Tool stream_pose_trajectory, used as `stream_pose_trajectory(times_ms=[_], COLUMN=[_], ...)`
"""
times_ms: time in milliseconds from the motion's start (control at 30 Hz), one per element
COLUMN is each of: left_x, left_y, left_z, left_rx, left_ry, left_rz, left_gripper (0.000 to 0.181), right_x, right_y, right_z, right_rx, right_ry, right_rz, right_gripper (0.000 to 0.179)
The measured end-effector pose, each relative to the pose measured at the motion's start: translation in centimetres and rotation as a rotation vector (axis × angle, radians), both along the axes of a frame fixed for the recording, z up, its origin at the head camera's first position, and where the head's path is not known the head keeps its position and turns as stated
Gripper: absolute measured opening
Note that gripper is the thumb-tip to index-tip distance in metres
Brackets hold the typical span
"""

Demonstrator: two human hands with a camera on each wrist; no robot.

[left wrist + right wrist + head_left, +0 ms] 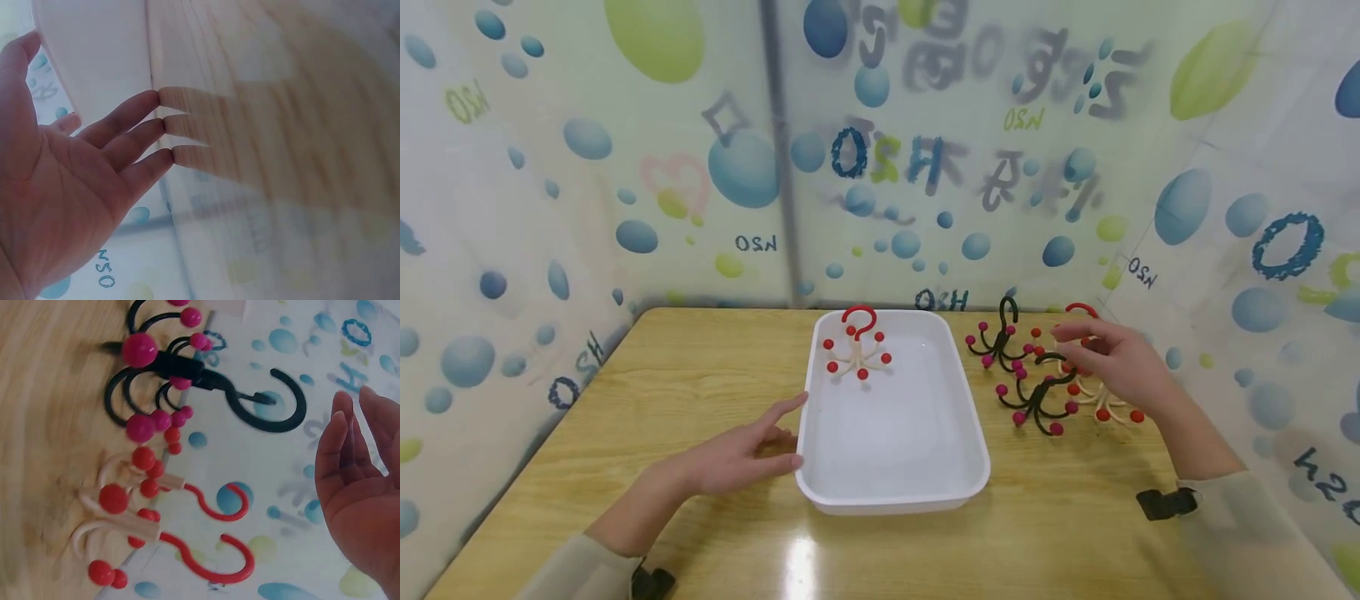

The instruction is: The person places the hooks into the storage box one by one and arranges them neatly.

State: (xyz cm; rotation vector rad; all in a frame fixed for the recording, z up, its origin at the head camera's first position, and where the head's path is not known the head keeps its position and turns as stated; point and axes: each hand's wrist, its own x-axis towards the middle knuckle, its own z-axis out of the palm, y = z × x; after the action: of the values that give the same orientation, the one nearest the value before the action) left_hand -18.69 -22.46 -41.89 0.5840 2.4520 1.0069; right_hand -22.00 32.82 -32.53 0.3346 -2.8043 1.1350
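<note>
Hooks [1037, 398] below the right hand [1122, 360]

Blue-and-green spotted walls [887, 183] stand at ten, twelve and two o'clock around a wood-grain table [715, 367] with bright glare [800, 562] near six.

Three fingers [139, 135] against wood-grained tabletop [312, 131]

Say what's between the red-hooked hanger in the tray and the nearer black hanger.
Head view: from the red-hooked hanger, bare floor of the white tray, its right rim, then bare table up to the nearer black hanger.
</note>
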Motion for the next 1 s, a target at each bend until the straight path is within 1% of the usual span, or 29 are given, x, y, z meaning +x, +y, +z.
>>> stream_pose_trajectory(times_ms=[100, 200, 333, 567, 733, 1000], left_x=[0.0, 0.1, 0.1, 0.1, 0.1, 0.1], left_y=[0.0, 0.0, 0.0, 0.1, 0.0, 0.0], left_z=[0.1, 0.1, 0.1, 0.0, 0.0, 0.1], left_rx=[0.000, 0.002, 0.007, 0.014, 0.001, 0.000], left_ry=[-0.007, -0.012, -0.012, -0.010, -0.005, 0.001], left_rz=[0.004, 0.008, 0.006, -0.001, 0.009, 0.007], left_gripper=[0.089, 0.089, 0.089, 0.090, 0.090, 0.089], right_x=[0.0, 0.1, 0.0, -0.2, -0.3, -0.3], right_y=[1.0, 1.7, 2.3, 2.6, 2.5, 2.1], right_z=[-0.5, -1.0, -2.1, -3.9, -4.5, -5.1], right_rx=[0.009, 0.011, -0.008, 0.002, -0.015, -0.088], right_ry=[-0.011, -0.049, -0.088, -0.081, -0.093, -0.136], right_rz=[-0.022, -0.033, -0.037, -0.048, -0.068, -0.122], right_gripper=[0.039, 0.044, 0.049, 0.047, 0.050, 0.051])
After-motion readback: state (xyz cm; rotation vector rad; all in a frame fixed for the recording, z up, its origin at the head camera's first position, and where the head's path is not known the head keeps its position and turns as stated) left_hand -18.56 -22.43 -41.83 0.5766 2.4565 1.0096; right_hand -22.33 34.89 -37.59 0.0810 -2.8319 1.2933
